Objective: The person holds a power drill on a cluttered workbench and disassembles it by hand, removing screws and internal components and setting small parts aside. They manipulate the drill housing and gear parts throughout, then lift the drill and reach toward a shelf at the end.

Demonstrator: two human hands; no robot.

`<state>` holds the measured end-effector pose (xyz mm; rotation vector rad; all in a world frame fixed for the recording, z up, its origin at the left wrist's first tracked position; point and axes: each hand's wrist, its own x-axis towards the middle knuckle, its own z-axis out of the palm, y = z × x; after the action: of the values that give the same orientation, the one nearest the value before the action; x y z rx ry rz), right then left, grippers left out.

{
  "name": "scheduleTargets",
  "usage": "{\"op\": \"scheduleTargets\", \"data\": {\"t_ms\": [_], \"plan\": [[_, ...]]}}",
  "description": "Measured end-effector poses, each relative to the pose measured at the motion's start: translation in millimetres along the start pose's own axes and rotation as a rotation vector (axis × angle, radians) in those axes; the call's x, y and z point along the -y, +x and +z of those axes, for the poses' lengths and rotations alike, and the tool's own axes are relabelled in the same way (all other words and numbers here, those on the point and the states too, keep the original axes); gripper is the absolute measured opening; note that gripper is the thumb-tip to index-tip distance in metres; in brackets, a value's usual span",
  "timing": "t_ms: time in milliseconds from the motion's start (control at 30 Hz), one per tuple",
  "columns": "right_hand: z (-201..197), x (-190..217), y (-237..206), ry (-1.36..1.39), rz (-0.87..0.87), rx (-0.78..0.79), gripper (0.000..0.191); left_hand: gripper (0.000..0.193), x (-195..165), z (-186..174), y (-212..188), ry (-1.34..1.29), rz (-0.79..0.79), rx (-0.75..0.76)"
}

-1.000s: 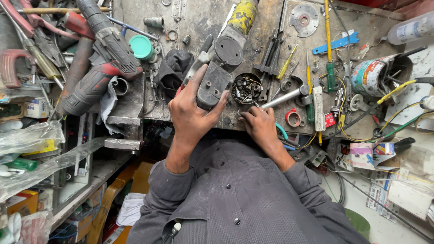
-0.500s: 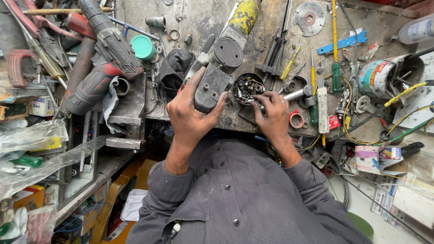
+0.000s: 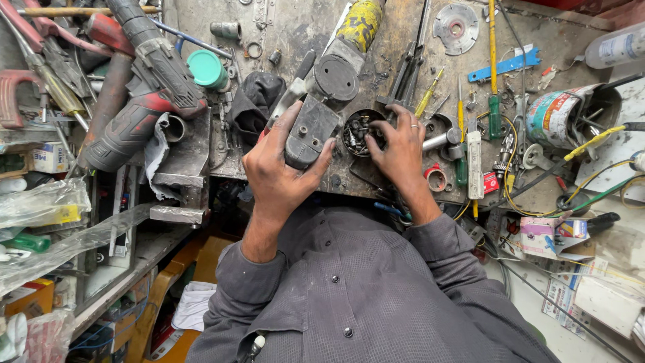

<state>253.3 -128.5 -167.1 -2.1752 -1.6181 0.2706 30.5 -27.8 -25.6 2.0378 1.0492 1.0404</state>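
My left hand [image 3: 279,171] grips the grey metal housing of a partly taken-apart power tool [image 3: 322,107] whose yellow body points away from me on the grimy workbench [image 3: 295,27]. My right hand [image 3: 400,144] rests at the rim of a small round black cup [image 3: 359,131] full of screws and small metal parts, fingers curled into it; whether it pinches a part is hidden. A ring is on one finger. A bright metal socket piece [image 3: 438,140] lies just right of that hand.
A red-and-black drill [image 3: 144,87] and a green cap [image 3: 207,69] lie at left. Screwdrivers [image 3: 492,54], a blue wrench [image 3: 505,64], a grinding disc [image 3: 457,28], a tin can [image 3: 561,114], red tape roll [image 3: 435,178] and wires crowd the right.
My right hand has moved up and left from the bench's front edge to the cup of screws. My left hand keeps its hold on the tool housing.
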Motion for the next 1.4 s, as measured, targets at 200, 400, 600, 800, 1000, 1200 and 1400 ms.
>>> {"op": "scheduleTargets", "data": {"t_ms": [200, 400, 600, 800, 1000, 1200, 1400], "plan": [[-10.0, 5.9, -15.7, 0.033, -0.103, 0.041, 0.023, 0.061, 0.9, -3.1, 2.6, -0.016, -0.041, -0.001], [-4.1, 3.6, -6.1, 0.040, -0.019, -0.022, 0.027, 0.060, -0.5, -2.7, 3.6, 0.017, -0.008, -0.001], [8.6, 5.4, 12.0, -0.120, -0.041, -0.035, 0.019, 0.060, -1.8, -3.2, 1.6, -0.007, -0.003, 0.005], [5.8, 9.5, 18.6, -0.255, -0.099, 0.028, 0.017, 0.060, -0.5, -3.9, 1.4, -0.009, 0.009, -0.006], [0.7, 7.7, 29.1, -0.293, -0.145, 0.095, 0.023, 0.060, -2.6, -5.3, 2.8, 0.003, 0.017, -0.029], [-2.2, 11.9, 29.7, -0.287, -0.153, 0.110, 0.024, 0.059, -1.7, -6.0, 0.5, -0.007, 0.024, -0.031], [-7.6, 18.1, 37.4, -0.419, -0.220, 0.166, 0.016, 0.062, -1.0, -2.6, -2.2, 0.012, 0.055, -0.028]]}}
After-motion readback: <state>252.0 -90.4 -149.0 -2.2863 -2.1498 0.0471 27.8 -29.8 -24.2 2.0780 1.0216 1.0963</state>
